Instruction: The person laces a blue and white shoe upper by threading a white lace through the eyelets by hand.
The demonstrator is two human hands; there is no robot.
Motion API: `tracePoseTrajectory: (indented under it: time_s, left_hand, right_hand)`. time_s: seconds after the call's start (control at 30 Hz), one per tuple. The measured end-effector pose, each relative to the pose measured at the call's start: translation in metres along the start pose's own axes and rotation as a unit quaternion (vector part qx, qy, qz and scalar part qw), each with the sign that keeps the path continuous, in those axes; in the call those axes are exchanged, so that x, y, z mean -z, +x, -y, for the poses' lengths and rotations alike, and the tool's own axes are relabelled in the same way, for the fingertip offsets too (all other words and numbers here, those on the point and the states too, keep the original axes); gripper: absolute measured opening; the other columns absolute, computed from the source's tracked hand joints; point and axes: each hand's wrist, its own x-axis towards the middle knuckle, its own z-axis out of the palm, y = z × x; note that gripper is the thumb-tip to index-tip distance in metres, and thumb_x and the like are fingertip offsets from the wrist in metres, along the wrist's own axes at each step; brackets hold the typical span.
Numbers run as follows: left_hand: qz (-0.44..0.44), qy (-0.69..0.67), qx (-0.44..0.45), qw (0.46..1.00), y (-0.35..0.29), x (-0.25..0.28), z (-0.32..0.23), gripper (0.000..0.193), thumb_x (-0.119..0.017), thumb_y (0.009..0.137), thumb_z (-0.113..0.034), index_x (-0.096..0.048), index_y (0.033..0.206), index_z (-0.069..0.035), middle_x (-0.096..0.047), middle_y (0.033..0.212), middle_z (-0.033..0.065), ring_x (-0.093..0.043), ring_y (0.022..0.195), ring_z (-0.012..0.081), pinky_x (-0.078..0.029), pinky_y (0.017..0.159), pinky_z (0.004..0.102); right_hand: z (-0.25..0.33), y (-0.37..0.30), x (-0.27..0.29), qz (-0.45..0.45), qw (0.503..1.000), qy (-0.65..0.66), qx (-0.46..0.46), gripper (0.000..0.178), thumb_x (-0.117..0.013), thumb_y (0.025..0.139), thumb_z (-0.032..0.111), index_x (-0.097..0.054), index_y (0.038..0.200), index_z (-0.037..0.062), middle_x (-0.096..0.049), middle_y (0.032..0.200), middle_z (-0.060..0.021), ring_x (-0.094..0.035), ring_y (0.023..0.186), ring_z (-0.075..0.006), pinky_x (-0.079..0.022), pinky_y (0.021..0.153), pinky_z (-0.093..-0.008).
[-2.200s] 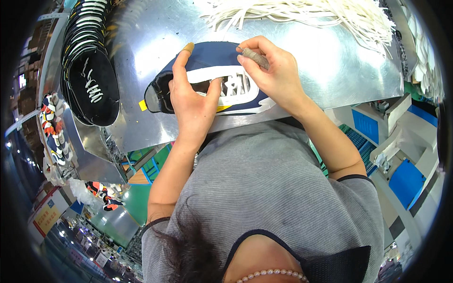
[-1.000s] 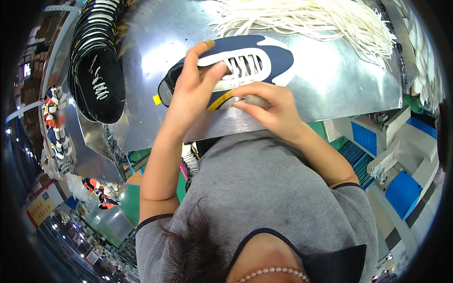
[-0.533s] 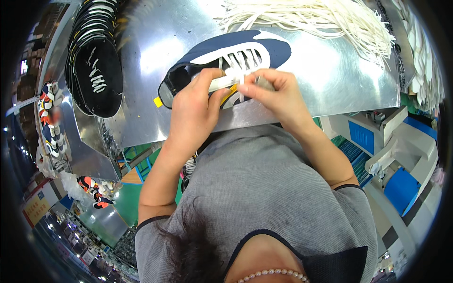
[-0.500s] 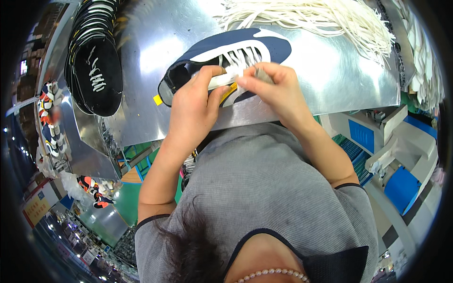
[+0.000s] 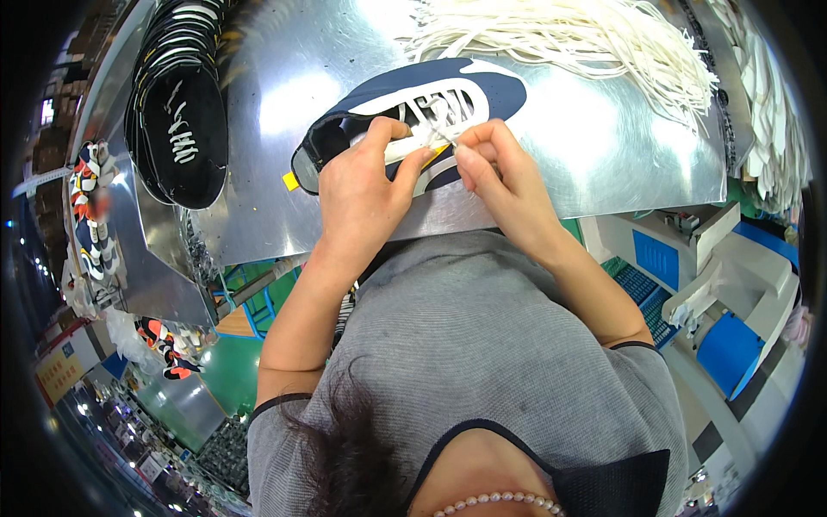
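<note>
A navy and white shoe upper [image 5: 401, 84] lies on the metal table, its toe pointing right and a yellow tab at its heel. White lace [image 5: 443, 115] crosses its throat and loops loosely above the eyelets. My left hand [image 5: 365, 191] is closed on the near white eyelet edge, thumb on the outer side and fingers reaching into the opening. Just right of it, my right hand [image 5: 510, 187] pinches the lace between thumb and forefinger, over the upper's near side. The lace's tip is hidden by the fingers.
A stack of nested black shoe uppers [image 5: 177, 138] stands at the left of the metal table [image 5: 603, 164]. Loose white laces [image 5: 568, 34] are heaped along the far side. More laces [image 5: 767, 121] hang at the right, beyond the table's edge.
My right hand has drawn slightly down and turned, its fingers curling in more. Loose lace loops now show over the eyelets. The left hand keeps its hold on the upper.
</note>
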Motion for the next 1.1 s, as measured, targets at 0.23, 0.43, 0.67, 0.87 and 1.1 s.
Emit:
tracePoseTrajectory:
  time_s: [0.23,0.43,0.67,0.87,1.1]
  left_hand:
    - [-0.012,-0.027,-0.01,1.0,0.0,-0.004,0.001,0.024,-0.079,0.085,-0.02,-0.063,0.097,-0.006,-0.068,0.069,0.0127,-0.067,0.059,0.0289,-0.049,0.053,0.0373]
    - [-0.024,0.006,-0.198,0.98,-0.002,-0.01,0.014,0.021,-0.077,0.084,-0.013,-0.063,0.098,-0.005,-0.064,0.067,0.0101,-0.061,0.055,0.0265,-0.047,0.052,0.0369]
    - [-0.018,-0.01,-0.15,0.989,-0.019,-0.007,0.015,0.047,-0.081,0.081,-0.006,-0.055,0.12,0.001,-0.069,0.106,0.0145,-0.07,0.081,0.027,-0.056,0.073,0.0328]
    - [-0.019,-0.046,-0.134,0.99,-0.013,-0.004,0.007,0.049,-0.077,0.085,-0.001,-0.049,0.125,0.001,-0.07,0.109,0.0167,-0.071,0.099,0.0285,-0.055,0.079,0.0345]
    - [0.173,-0.062,-0.037,0.982,-0.008,0.028,0.004,0.035,-0.069,0.092,-0.009,-0.051,0.121,0.001,-0.07,0.105,0.0203,-0.071,0.096,0.0274,-0.053,0.08,0.0343]
  right_hand:
    - [0.006,-0.001,0.007,0.011,0.994,-0.11,-0.007,0.016,-0.061,0.099,0.017,-0.057,0.096,0.0016,-0.064,0.07,-0.0069,-0.062,0.062,-0.0164,-0.047,0.059,-0.0315]
    - [0.013,0.01,0.001,0.021,0.993,-0.104,-0.059,0.017,-0.061,0.097,0.017,-0.057,0.093,0.002,-0.066,0.07,-0.0081,-0.064,0.063,-0.0194,-0.05,0.061,-0.0337]
    - [0.032,0.014,0.031,0.141,0.966,-0.207,-0.063,0.014,-0.06,0.099,0.019,-0.063,0.099,0.0055,-0.056,0.068,-0.0018,-0.051,0.064,-0.0109,-0.043,0.059,-0.0267]
    - [0.031,0.056,0.039,0.006,0.998,0.038,0.045,0.025,-0.066,0.096,0.025,-0.064,0.109,0.0031,-0.064,0.082,0.0013,-0.056,0.077,-0.0062,-0.046,0.071,-0.0222]
    - [-0.004,0.08,0.018,-0.071,0.989,-0.104,0.075,0.029,-0.072,0.091,0.029,-0.067,0.108,0.0063,-0.071,0.084,-0.0095,-0.063,0.073,-0.0125,-0.05,0.068,-0.0286]
